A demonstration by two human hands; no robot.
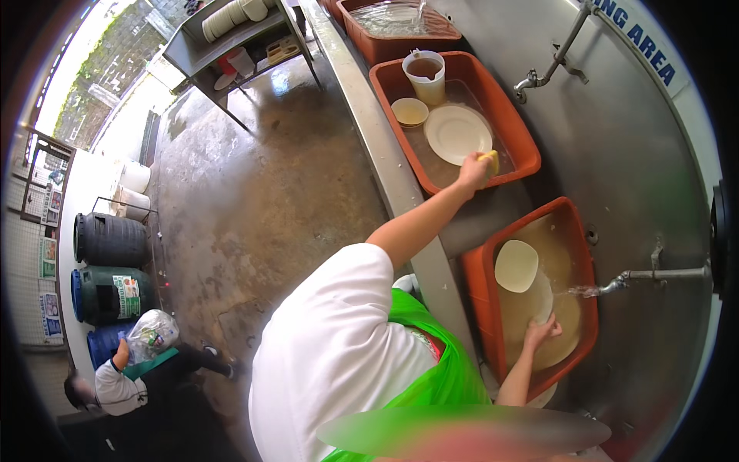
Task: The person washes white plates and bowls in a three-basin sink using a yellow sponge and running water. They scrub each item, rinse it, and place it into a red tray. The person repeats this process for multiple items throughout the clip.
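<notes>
My left hand (477,169) is closed around a yellow sponge (491,159) at the near edge of a white plate (458,132). That plate sits in an orange-red basin (526,154) of murky water, beside a small stack of bowls (409,112) and a white pitcher (427,86) holding brownish liquid. In a second orange-red basin (483,308), my right hand (543,331) grips the rim of a pale plate (542,296), tilted and partly in cloudy water. Close to it, a squarish white bowl (516,266) lies in the same basin. Water runs from a tap (616,284) toward the plate.
Another basin (392,35) farther up has water pouring in. A second tap (530,80) juts from the steel wall. The metal counter ledge (369,142) borders the wet floor (269,177). A person (127,385) carries a clear plastic bag near several drums (115,294). A dish rack (235,46) stands beyond.
</notes>
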